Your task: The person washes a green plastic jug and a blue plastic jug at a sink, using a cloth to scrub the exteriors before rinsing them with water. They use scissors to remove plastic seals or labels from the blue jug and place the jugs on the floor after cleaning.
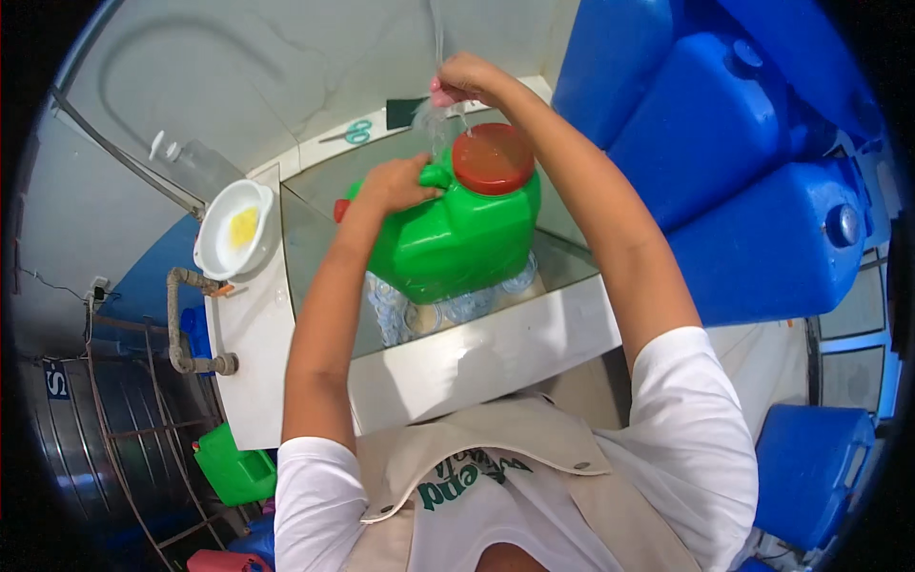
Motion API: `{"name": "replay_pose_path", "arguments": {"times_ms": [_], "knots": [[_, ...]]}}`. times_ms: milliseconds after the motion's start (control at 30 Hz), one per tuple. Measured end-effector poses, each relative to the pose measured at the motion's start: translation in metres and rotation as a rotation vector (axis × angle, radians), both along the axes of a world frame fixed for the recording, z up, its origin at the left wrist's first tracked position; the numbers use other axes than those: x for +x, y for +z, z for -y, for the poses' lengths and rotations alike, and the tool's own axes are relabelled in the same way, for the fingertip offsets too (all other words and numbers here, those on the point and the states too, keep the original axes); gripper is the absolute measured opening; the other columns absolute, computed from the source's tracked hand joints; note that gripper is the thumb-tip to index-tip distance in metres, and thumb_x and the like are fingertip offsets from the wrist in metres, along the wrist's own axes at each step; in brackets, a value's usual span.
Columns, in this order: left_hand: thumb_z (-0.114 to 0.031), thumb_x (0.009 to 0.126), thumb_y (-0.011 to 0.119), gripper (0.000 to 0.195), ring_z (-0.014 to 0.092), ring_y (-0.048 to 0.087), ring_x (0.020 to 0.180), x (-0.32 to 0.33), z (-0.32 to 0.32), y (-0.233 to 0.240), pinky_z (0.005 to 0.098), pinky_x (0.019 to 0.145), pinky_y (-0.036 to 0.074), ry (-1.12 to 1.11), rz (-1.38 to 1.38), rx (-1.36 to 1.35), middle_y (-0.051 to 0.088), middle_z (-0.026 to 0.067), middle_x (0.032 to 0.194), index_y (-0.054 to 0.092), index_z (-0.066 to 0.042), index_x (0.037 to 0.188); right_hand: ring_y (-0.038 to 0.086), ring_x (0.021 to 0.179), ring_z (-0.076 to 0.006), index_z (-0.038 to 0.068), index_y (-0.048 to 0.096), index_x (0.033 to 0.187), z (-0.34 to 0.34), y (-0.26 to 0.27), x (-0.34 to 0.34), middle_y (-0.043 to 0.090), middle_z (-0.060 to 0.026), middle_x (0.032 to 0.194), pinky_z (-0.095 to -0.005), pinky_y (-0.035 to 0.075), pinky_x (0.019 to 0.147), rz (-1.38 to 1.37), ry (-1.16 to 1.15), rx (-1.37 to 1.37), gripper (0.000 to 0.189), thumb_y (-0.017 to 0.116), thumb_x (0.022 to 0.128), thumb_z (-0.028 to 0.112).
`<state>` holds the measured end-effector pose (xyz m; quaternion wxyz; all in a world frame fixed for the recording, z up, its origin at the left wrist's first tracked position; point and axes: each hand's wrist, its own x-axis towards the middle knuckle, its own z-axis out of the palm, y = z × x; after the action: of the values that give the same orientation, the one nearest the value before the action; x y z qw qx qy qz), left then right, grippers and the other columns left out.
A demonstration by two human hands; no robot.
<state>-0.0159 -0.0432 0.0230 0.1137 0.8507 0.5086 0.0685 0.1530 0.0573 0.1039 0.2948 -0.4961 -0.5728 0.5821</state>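
Note:
A green plastic water jug (pixel 457 239) with a wide red screw cap (pixel 493 159) stands upright in a tiled sink basin (pixel 314 207). My left hand (pixel 402 184) grips the jug's top handle, with the fingers wrapped around it. At the jug's left end is a small red spout cap (pixel 342 210). My right hand (pixel 465 77) is raised beyond the red cap, in a stream of water (pixel 437 36) falling from above. Water splashes off its fingers, which are curled. Whether they hold anything is hidden.
Blue jerrycans (pixel 750 250) are stacked along the right side. Scissors (pixel 350 133) and a dark green pad (pixel 404 113) lie on the back ledge. On the left counter, a white basin (pixel 236 229) holds a yellow sponge (pixel 244 227), beside a clear pump bottle (pixel 200 168).

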Motion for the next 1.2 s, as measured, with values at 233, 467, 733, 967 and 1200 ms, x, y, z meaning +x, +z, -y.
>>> {"name": "replay_pose_path", "arguments": {"times_ms": [233,467,733,967,1200], "knots": [[-0.029,0.073,0.055,0.03,0.04,0.058,0.079,-0.06,0.074,-0.036,0.047,0.069,0.046,0.314,0.11,-0.022,0.06,0.0235,0.081,0.063,-0.004,0.088,0.057,0.064,-0.012,0.003,0.061,0.081,0.048,-0.079,0.083,0.061,-0.0045,0.075,-0.0251,0.047,0.061,0.09,0.07,0.095,0.018,0.048,0.084,0.015],[-0.022,0.071,0.06,0.025,0.04,0.058,0.069,-0.099,0.13,-0.036,0.0443,0.061,0.045,0.482,0.197,0.095,0.059,0.0224,0.071,0.062,-0.004,0.089,0.061,0.089,-0.018,-0.001,0.061,0.093,0.218,-0.151,0.156,0.062,-0.0121,0.097,-0.0303,0.049,0.083,-0.277,0.397,-0.578,0.028,0.047,0.09,0.023],[-0.014,0.072,0.06,0.024,0.022,0.061,0.059,-0.124,0.156,0.018,0.0341,0.058,0.044,0.591,0.26,0.103,0.061,0.0163,0.066,0.062,-0.001,0.091,0.056,0.106,-0.0224,-0.011,0.055,0.11,0.253,-0.167,0.131,0.057,-0.0196,0.114,-0.0302,0.041,0.096,-0.318,0.774,-0.735,0.037,0.053,0.085,0.016],[-0.012,0.074,0.06,0.023,0.015,0.058,0.068,-0.137,0.175,0.071,0.0291,0.063,0.044,0.824,0.36,0.147,0.063,0.0088,0.074,0.062,0.002,0.092,0.061,0.081,-0.0162,0.002,0.061,0.088,0.081,-0.193,0.066,0.065,-0.0072,0.089,-0.0252,0.048,0.076,-0.224,0.214,-0.121,0.023,0.044,0.087,0.017],[-0.01,0.073,0.059,0.016,0.006,0.041,0.046,-0.168,0.262,0.095,0.0231,0.042,0.031,1.111,0.918,0.181,0.048,-0.0023,0.059,0.06,-0.004,0.087,0.055,0.06,-0.0108,0.004,0.062,0.092,-0.018,-0.143,-0.015,0.06,-0.0045,0.074,-0.0247,0.047,0.056,0.119,0.045,0.079,0.023,0.045,0.087,0.019]]}}
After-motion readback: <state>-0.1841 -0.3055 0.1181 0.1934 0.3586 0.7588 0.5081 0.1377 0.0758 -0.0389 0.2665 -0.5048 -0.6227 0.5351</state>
